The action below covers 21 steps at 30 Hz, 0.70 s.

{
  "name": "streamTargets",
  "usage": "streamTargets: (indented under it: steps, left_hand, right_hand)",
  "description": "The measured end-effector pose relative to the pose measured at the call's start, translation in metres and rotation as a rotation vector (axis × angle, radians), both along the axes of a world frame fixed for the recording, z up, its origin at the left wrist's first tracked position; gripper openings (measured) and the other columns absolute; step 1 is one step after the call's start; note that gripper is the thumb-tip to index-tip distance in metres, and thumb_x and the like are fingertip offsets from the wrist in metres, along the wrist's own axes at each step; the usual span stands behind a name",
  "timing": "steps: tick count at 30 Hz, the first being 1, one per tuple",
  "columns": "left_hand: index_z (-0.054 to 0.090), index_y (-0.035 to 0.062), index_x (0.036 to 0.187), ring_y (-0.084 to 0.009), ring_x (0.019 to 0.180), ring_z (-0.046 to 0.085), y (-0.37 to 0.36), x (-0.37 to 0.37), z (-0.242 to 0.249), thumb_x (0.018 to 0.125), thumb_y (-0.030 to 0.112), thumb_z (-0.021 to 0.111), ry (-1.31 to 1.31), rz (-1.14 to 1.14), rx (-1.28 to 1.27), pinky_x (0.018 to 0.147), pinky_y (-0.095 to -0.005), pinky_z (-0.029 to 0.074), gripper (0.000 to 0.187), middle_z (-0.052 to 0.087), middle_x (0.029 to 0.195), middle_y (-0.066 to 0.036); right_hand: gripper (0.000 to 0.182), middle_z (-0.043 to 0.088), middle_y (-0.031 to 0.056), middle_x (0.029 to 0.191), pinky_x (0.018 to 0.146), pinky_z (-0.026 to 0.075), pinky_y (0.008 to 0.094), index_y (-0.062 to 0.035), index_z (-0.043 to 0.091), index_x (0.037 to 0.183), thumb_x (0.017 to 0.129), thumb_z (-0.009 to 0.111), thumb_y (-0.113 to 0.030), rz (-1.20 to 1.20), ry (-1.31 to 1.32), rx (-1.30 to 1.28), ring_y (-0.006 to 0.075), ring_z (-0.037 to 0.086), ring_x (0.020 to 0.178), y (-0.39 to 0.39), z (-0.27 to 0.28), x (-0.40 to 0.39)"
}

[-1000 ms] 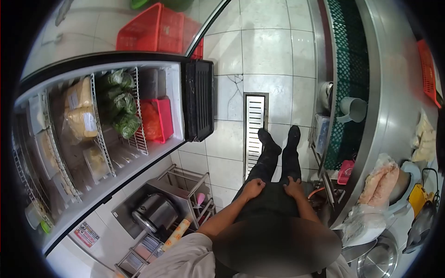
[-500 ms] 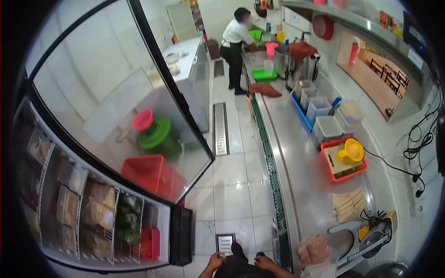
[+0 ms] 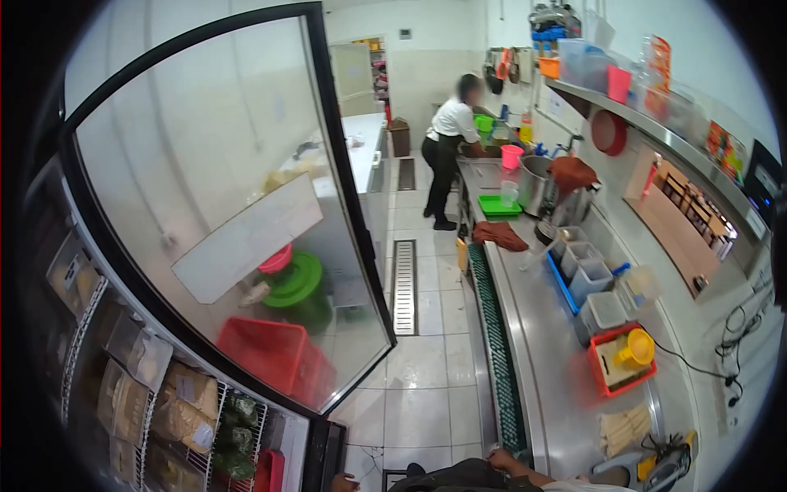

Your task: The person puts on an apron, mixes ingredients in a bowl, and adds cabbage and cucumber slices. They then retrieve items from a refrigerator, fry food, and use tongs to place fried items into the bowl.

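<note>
At the bottom edge of the view my left hand (image 3: 345,483) is partly cut off, its fingers loosely apart with nothing in them. It hangs low by the foot of the open glass fridge door (image 3: 348,246). My right hand (image 3: 498,458) is lower right of centre, fingers curled in and no object showing in it. That hand is right beside the front edge of the steel counter (image 3: 545,361). Left of me, the open fridge shows wire shelves with packed food bags (image 3: 190,410) and bagged green vegetables (image 3: 239,439).
A person (image 3: 451,139) in a white top and dark apron works at the far end of the counter. Along it stand a red basket (image 3: 598,381), plastic containers (image 3: 605,312) and pale sticks (image 3: 625,430). Behind the glass are a red crate (image 3: 270,353) and green bin (image 3: 297,287).
The view has tilted up and shifted, so the counter and door sit lower. My hands have parted: the left toward the fridge, the right toward the counter edge.
</note>
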State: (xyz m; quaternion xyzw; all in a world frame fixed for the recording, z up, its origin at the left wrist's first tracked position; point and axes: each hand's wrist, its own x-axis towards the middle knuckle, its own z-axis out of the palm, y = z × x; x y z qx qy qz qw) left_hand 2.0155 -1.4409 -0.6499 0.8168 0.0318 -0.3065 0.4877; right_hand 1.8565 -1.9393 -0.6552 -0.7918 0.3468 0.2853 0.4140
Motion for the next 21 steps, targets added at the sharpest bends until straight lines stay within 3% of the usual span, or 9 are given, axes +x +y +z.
streamTargets:
  steps: [2, 3, 6, 8, 10, 11, 14, 17, 21]
  left_hand:
    - [0.060, 0.0033, 0.101, -0.0234, 0.085, 0.060, 0.011, 0.030, 0.023, 0.091, 0.016, 0.045, -0.159, 0.046, 0.143, 0.079, -0.0379, 0.049, 0.022, 0.064, 0.087, -0.015]
    - [0.060, -0.0011, 0.095, -0.0127, 0.054, 0.058, 0.010, 0.057, 0.032, 0.081, 0.012, 0.064, 0.208, 0.314, -0.068, 0.047, -0.0256, 0.046, 0.019, 0.062, 0.067, -0.007]
    - [0.061, 0.0011, 0.089, -0.0099, 0.046, 0.054, -0.009, 0.083, 0.062, 0.084, 0.021, 0.066, 0.144, 0.273, 0.039, 0.040, -0.0240, 0.042, 0.021, 0.060, 0.062, -0.005]
    - [0.062, 0.0016, 0.084, -0.0149, 0.052, 0.059, -0.012, 0.085, 0.055, 0.081, 0.022, 0.068, 0.102, 0.264, 0.105, 0.046, -0.0293, 0.047, 0.022, 0.062, 0.065, -0.007]
    - [0.062, 0.0012, 0.081, -0.0208, 0.061, 0.063, -0.016, 0.080, 0.037, 0.078, 0.020, 0.069, -0.651, -0.141, 0.178, 0.056, -0.0362, 0.051, 0.020, 0.065, 0.070, -0.009]
    - [0.062, 0.0012, 0.081, -0.0208, 0.061, 0.063, -0.027, 0.072, 0.037, 0.078, 0.020, 0.069, -0.650, -0.143, 0.192, 0.056, -0.0362, 0.051, 0.020, 0.065, 0.070, -0.009]
    - [0.060, 0.0032, 0.105, -0.0229, 0.088, 0.059, -0.063, 0.038, 0.052, 0.087, 0.014, 0.051, 0.066, 0.182, 0.333, 0.078, -0.0394, 0.049, 0.023, 0.063, 0.093, -0.014]
    - [0.060, 0.0028, 0.106, -0.0228, 0.087, 0.060, -0.090, 0.034, 0.068, 0.086, 0.013, 0.052, 0.103, 0.181, 0.239, 0.077, -0.0394, 0.050, 0.023, 0.063, 0.093, -0.014]
    - [0.059, 0.0023, 0.107, -0.0228, 0.086, 0.060, -0.122, 0.038, 0.086, 0.085, 0.012, 0.054, 0.116, 0.148, 0.209, 0.074, -0.0394, 0.050, 0.024, 0.064, 0.092, -0.015]
  right_hand:
    - [0.020, 0.066, 0.0059, 0.069, 0.052, 0.047, 0.0307, -0.0046, 0.071, 0.094, 0.080, 0.064, -0.018, -0.117, 0.049, 0.169, 0.0150, 0.061, 0.058, -0.025, -0.024, 0.027]
    - [0.020, 0.066, 0.0059, 0.069, 0.052, 0.047, 0.0307, -0.0046, 0.071, 0.094, 0.080, 0.064, -0.018, -0.093, 0.043, 0.180, 0.0150, 0.061, 0.058, -0.040, -0.034, 0.039]
    - [0.023, 0.065, 0.0092, 0.066, 0.053, 0.047, 0.0374, -0.0034, 0.071, 0.077, 0.076, 0.067, -0.026, 0.256, -0.035, 0.075, 0.0201, 0.059, 0.059, -0.063, -0.048, 0.087]
    - [0.031, 0.063, 0.0094, 0.064, 0.051, 0.046, 0.0369, -0.0012, 0.070, 0.073, 0.077, 0.066, -0.032, 0.384, 0.202, 0.124, 0.0196, 0.056, 0.055, -0.070, -0.054, 0.123]
    - [0.029, 0.064, 0.0094, 0.068, 0.055, 0.047, 0.0373, -0.0027, 0.070, 0.078, 0.079, 0.062, -0.030, 0.637, 0.119, 0.103, 0.0210, 0.059, 0.060, -0.083, -0.098, 0.171]
    - [0.027, 0.066, 0.0093, 0.072, 0.059, 0.049, 0.0378, -0.0043, 0.071, 0.082, 0.080, 0.059, -0.029, 0.874, 0.028, 0.069, 0.0224, 0.061, 0.065, -0.088, -0.124, 0.197]
    - [0.024, 0.066, 0.0093, 0.069, 0.061, 0.051, 0.0382, -0.0078, 0.070, 0.084, 0.080, 0.054, -0.025, 1.370, -0.251, -0.142, 0.0231, 0.063, 0.063, -0.086, -0.090, 0.259]
    - [0.021, 0.064, 0.0089, 0.061, 0.057, 0.051, 0.0363, -0.0101, 0.069, 0.081, 0.078, 0.054, -0.024, 1.004, -0.244, -0.051, 0.0215, 0.062, 0.053, -0.097, -0.037, 0.317]
    - [0.023, 0.068, 0.0108, 0.072, 0.065, 0.053, 0.0373, -0.0090, 0.069, 0.085, 0.078, 0.055, -0.026, 0.912, -0.320, -0.136, 0.0250, 0.066, 0.066, -0.135, -0.033, 0.372]
